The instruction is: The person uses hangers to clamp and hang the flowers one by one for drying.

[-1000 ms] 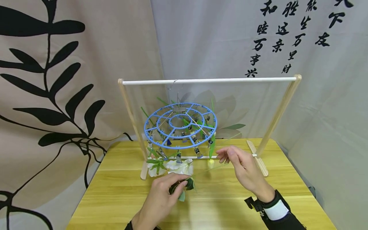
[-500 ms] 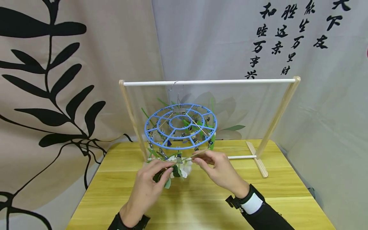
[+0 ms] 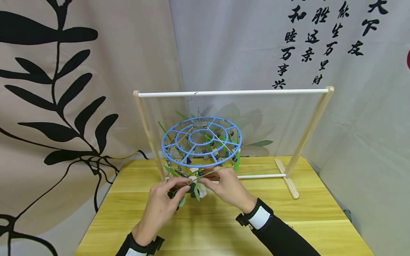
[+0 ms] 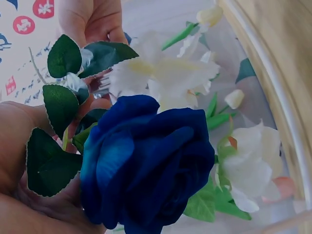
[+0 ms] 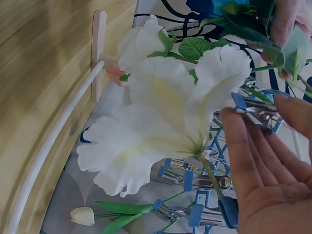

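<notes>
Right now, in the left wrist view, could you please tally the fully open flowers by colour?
Blue rose: 1
White flowers: 2, one above the rose, one at the right
Total: 3

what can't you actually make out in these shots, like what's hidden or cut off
- Head view: the left hand and right hand cover the flower between them; its bloom colour is too small to tell.
- Left wrist view: the blue rose fills the frame, hiding its stem and the grip on it.
- Right wrist view: the white flower hides most of the blue clip hanger; which clip the fingers work is unclear.
</notes>
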The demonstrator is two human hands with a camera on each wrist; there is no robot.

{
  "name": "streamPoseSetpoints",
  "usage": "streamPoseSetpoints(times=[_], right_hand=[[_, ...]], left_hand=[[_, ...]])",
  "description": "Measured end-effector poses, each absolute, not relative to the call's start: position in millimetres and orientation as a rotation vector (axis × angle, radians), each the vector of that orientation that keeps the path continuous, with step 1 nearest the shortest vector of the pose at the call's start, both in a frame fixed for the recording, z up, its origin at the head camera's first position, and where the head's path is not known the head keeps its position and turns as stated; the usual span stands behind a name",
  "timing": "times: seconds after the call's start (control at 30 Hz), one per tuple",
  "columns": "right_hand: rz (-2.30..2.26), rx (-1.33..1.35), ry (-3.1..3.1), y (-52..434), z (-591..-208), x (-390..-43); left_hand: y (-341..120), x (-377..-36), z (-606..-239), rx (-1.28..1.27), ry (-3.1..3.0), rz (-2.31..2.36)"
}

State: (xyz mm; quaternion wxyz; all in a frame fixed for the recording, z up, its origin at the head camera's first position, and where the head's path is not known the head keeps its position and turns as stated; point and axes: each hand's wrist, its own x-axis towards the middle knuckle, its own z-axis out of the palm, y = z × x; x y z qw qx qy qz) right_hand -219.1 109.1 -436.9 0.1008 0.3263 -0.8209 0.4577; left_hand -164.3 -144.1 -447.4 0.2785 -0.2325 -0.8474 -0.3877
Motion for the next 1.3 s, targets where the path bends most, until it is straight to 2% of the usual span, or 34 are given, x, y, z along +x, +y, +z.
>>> streamPoseSetpoints(times=[0.43,1.3], right_hand=[[1.386,0.941,-2.442,111,-438,-234],[1.826,0.888,-2.352,120,-434,-241]], left_hand=[[-152,-174,-456,-0.653,-2.319,-1.083],[-150,-177,-467,-0.595,-2.383,-1.110]])
